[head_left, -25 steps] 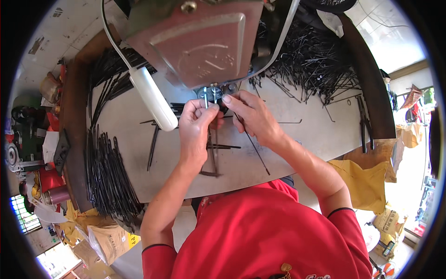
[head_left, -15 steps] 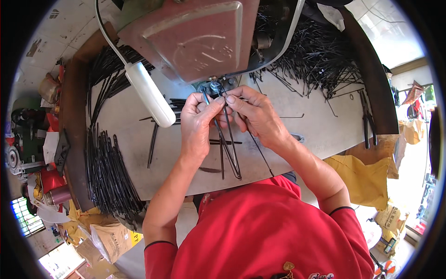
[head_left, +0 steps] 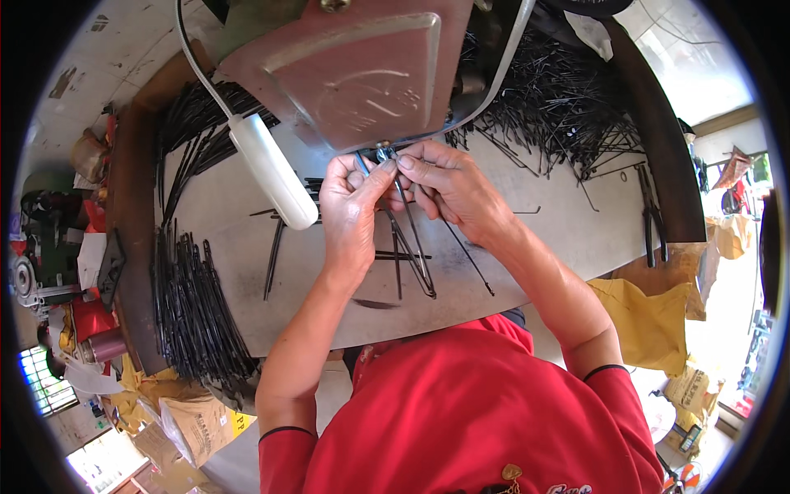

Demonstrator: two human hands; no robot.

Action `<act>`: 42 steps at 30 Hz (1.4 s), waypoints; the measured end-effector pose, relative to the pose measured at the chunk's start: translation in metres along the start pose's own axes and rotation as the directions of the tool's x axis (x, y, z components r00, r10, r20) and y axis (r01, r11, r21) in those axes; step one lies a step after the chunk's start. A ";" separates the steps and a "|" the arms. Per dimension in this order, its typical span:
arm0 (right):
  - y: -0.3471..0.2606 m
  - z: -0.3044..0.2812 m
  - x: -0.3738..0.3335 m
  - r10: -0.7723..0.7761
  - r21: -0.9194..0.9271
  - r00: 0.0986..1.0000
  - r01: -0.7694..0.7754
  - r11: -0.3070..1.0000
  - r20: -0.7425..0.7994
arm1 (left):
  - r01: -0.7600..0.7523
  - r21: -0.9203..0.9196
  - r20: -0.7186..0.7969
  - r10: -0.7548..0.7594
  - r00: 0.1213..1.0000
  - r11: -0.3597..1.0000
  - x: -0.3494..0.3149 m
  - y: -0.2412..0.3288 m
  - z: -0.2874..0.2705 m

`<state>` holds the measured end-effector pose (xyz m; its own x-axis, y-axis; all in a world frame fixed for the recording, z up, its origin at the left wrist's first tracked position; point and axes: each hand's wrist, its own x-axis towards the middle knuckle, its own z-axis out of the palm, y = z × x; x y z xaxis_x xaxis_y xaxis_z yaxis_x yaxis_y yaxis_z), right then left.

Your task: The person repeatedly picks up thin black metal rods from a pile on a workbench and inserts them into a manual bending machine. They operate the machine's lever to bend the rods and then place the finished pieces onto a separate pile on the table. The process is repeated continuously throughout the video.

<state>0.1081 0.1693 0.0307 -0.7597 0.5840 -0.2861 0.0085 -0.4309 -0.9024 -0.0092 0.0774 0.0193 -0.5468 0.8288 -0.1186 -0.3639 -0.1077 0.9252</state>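
Note:
My left hand (head_left: 349,214) pinches a black metal rod bent into a narrow V (head_left: 429,291). Its bend points toward me and its two ends go up to the small fitting (head_left: 383,152) under the machine head. My right hand (head_left: 461,191) is closed on a thin straight black rod (head_left: 469,258), whose far end hides behind the fingers. Both thumbs nearly meet just below the fitting, so the exact contact there is hidden. Several loose rods (head_left: 400,272) lie on the metal tabletop (head_left: 527,255) beneath my hands.
The reddish machine head (head_left: 354,74) overhangs the hands, with a white lamp (head_left: 276,177) to its left. Dark rods are stacked at the left (head_left: 193,305), and thin rods heap at the far right (head_left: 559,107). Pliers (head_left: 652,214) lie by the raised right rim (head_left: 675,177).
The bend of the V-shaped rod and the near end of the thin rod have shifted slightly away from me and right. Both hands keep their pinch. The whole view has tilted a little.

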 end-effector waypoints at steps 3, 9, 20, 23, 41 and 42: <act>0.006 0.000 -0.001 -0.010 0.005 1.000 0.010 1.000 0.014 | -0.002 -0.102 -0.033 -0.001 0.999 0.995 -0.001 -0.007 0.003; 0.009 0.006 -0.003 0.016 0.009 1.000 -0.016 1.000 -0.022 | 0.019 0.007 -0.043 -0.019 0.999 1.000 -0.001 -0.004 0.001; 0.007 0.001 0.000 0.072 0.107 0.997 -0.075 0.991 0.030 | 0.170 0.114 -0.065 -0.164 0.984 0.979 0.001 0.009 -0.002; 0.009 0.007 -0.002 0.036 0.120 0.999 -0.035 0.992 -0.006 | 0.151 0.103 -0.098 -0.141 0.985 0.983 -0.002 0.010 0.003; -0.004 0.030 -0.043 0.019 -0.135 0.994 -0.004 0.991 0.104 | 0.142 0.391 -0.258 -0.040 0.965 0.909 -0.054 0.061 -0.007; -0.005 0.022 -0.049 0.005 -0.263 0.997 0.016 0.965 0.079 | 0.151 0.459 -0.328 0.009 0.945 0.875 -0.062 0.069 -0.014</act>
<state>0.1304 0.1274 0.0560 -0.8085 0.5259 -0.2640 0.1668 -0.2255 -0.9599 -0.0112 0.0107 0.0851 -0.7672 0.6017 -0.2222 -0.0549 0.2835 0.9574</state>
